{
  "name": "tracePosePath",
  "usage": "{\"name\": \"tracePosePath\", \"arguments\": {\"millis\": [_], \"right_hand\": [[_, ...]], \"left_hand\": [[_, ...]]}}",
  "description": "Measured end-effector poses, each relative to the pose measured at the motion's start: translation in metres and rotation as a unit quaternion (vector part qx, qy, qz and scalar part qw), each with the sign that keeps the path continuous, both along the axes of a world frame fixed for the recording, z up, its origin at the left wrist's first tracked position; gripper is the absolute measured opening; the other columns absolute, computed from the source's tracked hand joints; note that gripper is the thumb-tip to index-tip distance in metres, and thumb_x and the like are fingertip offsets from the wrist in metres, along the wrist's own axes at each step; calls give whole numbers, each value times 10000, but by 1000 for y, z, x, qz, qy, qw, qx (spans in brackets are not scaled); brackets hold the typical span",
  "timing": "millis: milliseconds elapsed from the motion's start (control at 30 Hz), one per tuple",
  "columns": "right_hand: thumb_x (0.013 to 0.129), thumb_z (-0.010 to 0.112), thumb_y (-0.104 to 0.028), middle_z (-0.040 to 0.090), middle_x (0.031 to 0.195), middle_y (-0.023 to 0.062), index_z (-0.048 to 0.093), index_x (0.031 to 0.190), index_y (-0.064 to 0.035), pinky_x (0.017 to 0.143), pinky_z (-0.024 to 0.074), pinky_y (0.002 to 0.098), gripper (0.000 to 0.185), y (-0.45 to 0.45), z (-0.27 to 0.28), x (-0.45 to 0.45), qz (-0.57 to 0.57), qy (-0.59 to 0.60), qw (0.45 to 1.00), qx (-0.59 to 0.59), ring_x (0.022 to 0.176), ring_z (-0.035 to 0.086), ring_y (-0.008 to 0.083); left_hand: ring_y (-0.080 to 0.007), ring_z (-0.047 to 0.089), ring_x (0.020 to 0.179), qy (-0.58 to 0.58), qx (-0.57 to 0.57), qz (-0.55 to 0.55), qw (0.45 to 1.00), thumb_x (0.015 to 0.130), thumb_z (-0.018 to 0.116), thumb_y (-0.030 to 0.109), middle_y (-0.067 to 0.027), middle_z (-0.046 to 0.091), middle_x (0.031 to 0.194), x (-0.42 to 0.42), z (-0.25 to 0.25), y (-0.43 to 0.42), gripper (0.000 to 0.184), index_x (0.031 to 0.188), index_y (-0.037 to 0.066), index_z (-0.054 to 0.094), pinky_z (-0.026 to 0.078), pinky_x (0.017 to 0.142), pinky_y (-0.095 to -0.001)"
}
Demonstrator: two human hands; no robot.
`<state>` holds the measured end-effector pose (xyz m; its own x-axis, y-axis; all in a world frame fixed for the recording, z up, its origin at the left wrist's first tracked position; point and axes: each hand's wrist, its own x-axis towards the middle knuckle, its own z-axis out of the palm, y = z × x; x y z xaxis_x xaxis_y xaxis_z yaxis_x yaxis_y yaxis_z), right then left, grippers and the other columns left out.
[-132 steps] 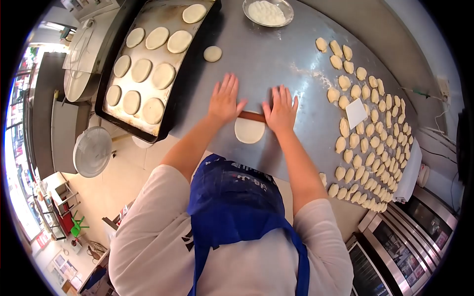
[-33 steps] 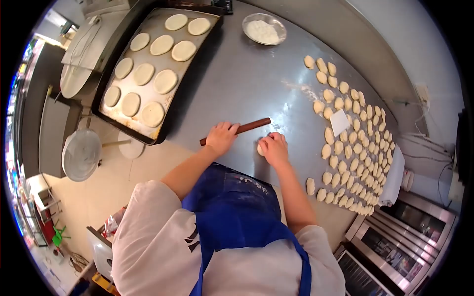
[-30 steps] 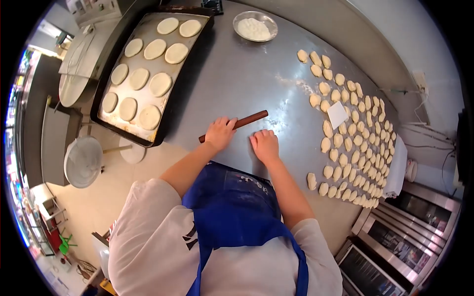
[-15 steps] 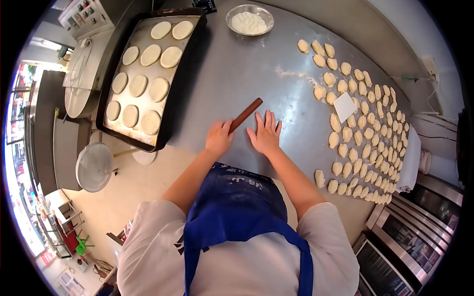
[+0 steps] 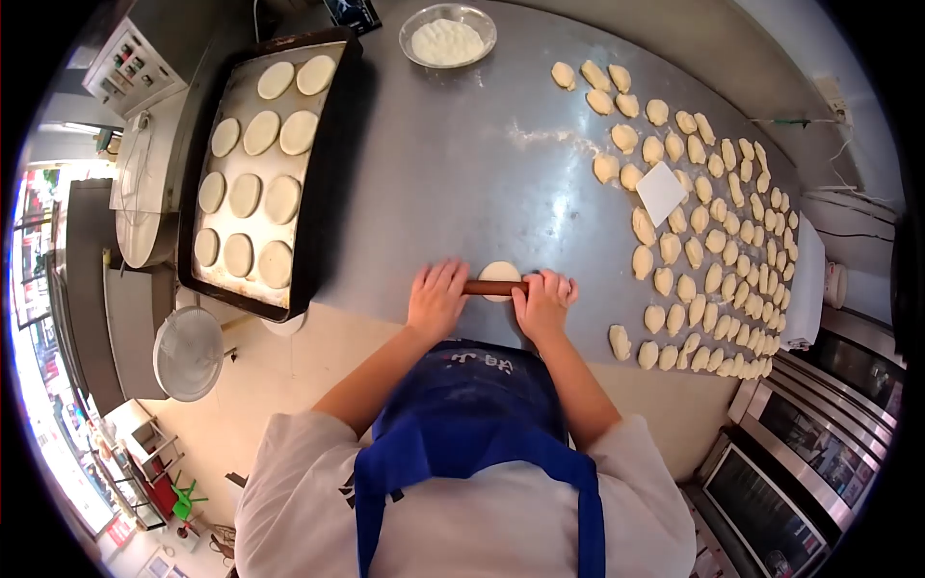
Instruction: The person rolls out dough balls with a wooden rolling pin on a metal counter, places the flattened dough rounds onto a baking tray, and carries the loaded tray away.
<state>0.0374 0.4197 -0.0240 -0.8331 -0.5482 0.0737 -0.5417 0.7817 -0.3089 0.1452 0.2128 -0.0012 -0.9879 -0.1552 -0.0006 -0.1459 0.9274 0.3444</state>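
Note:
A brown wooden rolling pin (image 5: 487,287) lies level across a small round of dough (image 5: 500,271) near the table's front edge. My left hand (image 5: 439,295) is on the pin's left end. At the right end, my right hand (image 5: 545,302) curls its fingers over the wood. Dough shows above and below the pin between the hands. Several raw dough pieces (image 5: 693,253) sit in rows on the right of the steel table (image 5: 434,183), with a white scraper (image 5: 661,194) resting among them.
On the left stands a dark-rimmed baking tray (image 5: 306,241) holding flattened dough rounds (image 5: 245,195). A bowl of flour (image 5: 447,40) is at the far edge. Oven doors (image 5: 800,453) are at the lower right. A round stool (image 5: 189,354) is below the tray.
The rolling pin went from slanted in my left hand to level under both hands. My right hand, earlier flat on the table, now grips it. A dough round is now visible beneath.

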Motion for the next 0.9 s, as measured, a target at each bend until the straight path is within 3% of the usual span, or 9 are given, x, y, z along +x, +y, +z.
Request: {"name": "tracePosePath", "arguments": {"millis": [33,133,200,333,433,533,633,700,900], "right_hand": [[858,734,-395,583,1227,90,673,1119,-150,1062,334,583,363,2,-2,-2,0,-19,1000,7,1177,520,306],[860,726,-392,600,1109,87,674,1077,-130,1000,372,544,343,-18,1,-37,-8,-49,999,12,1059,556,299],[860,720,-390,608,1094,101,663,1114,-109,977,380,533,383,-54,10,-81,-11,-35,999,-20,1048,567,300],[876,698,-386,617,1267,119,617,1282,-74,1047,365,519,519,-58,5,-91,12,40,997,-61,1219,549,308],[904,667,-373,586,1403,125,573,1379,-53,1096,351,518,580,6,2,-8,85,46,994,-43,1341,504,306],[926,642,-355,559,1462,127,558,1404,-37,1121,341,535,580,32,8,25,92,17,994,-49,1395,472,305],[936,633,-334,526,1499,149,547,1422,-44,1132,332,558,572,-15,-4,-39,67,54,996,-17,1415,455,316],[941,625,-330,497,1524,169,537,1441,-63,1145,322,571,574,-49,6,-84,27,79,997,-6,1424,444,334],[901,651,-329,523,1489,176,532,1441,-45,1171,267,597,622,-8,-6,-23,73,14,997,-33,1433,432,338]], "left_hand": [[-290,386,1477,-26,-15,1,1000,897,719,309,-125,418,1598,-5,-4,4,714,1507,51,454,273,1203,-560],[-304,340,1507,-93,-9,18,995,935,654,391,-133,373,1630,-43,-9,-11,720,1528,49,433,225,1218,-591],[-311,319,1520,-52,-49,49,996,946,617,435,-140,363,1638,-83,-19,-34,740,1538,37,421,196,1227,-598],[-301,252,1554,-70,-159,6,985,982,553,516,-142,340,1650,-89,-8,-41,791,1564,13,366,198,1236,-595],[-283,283,1545,-75,-7,-98,992,933,662,445,-138,365,1641,0,-8,-11,779,1533,10,423,246,1226,-546],[-281,311,1532,-53,-11,-128,990,902,705,417,-134,387,1628,29,-14,0,780,1515,9,449,284,1211,-513],[-318,380,1480,-54,-12,-55,997,923,681,358,-168,441,1572,-44,-22,-22,663,1458,10,501,322,1185,-500],[-362,463,1399,67,-64,54,994,907,687,270,-183,485,1521,-95,-19,-33,587,1420,38,521,397,1137,-503],[-349,606,1209,-18,151,-34,988,867,735,287,-160,643,1308,-96,-44,20,445,1266,111,649,529,972,-453]]}}
